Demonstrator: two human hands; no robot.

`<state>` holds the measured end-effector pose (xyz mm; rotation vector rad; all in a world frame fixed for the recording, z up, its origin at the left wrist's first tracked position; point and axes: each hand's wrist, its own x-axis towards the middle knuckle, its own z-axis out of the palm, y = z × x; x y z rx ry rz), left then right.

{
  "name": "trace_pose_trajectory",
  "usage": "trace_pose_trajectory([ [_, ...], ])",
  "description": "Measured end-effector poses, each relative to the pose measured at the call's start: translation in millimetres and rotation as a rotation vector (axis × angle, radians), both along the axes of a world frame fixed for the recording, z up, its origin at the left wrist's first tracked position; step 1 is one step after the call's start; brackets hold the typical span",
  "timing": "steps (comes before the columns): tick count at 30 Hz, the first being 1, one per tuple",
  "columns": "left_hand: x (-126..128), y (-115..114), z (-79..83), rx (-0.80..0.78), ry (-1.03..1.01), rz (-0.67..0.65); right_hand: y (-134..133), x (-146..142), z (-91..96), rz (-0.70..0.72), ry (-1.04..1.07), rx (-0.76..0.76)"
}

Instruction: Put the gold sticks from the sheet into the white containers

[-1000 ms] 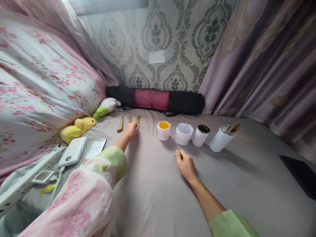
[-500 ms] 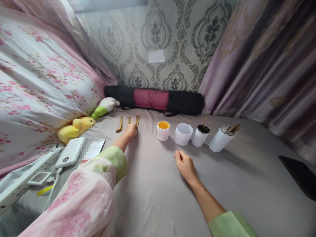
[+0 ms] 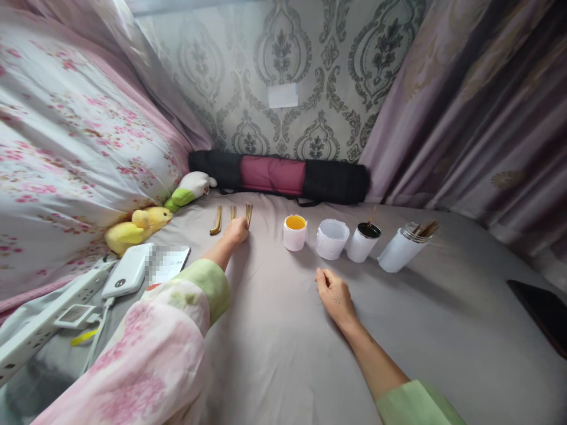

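My left hand (image 3: 237, 230) is closed and reaches down onto the grey sheet, over the lower ends of a right-hand bundle of thin golden-brown sticks (image 3: 249, 213) and near a middle bundle (image 3: 233, 212). Its fingertips are hidden, so I cannot tell what they grip. A third bundle (image 3: 216, 222), bent at its lower end, lies to the left. My right hand (image 3: 335, 297) rests on the sheet with fingers curled in and nothing visible in them. Beyond it stand a cup with yellow inside (image 3: 295, 237), a wide white cup (image 3: 331, 243) and a dark-filled cup (image 3: 362, 250) holding one thin stick.
A white jar of brown sticks (image 3: 401, 252) leans at the right, with a black phone (image 3: 538, 313) farther right. Against the wall lies a black and maroon roll bag (image 3: 332, 180). Plush toys (image 3: 128, 232), a power bank (image 3: 129, 271) and a power strip (image 3: 48, 327) are at left.
The whole view has shifted slightly, so things sit a little farther right. Both hands keep nearly the same places and poses.
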<state>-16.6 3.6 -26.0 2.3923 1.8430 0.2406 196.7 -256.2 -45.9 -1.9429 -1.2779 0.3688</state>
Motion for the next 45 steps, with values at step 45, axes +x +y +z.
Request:
trace_pose_trajectory([
  [45, 8, -6, 23.1, -0.145, -0.319, 0.130, -1, -1, 1.1, 0.001, -0.014, -0.013],
])
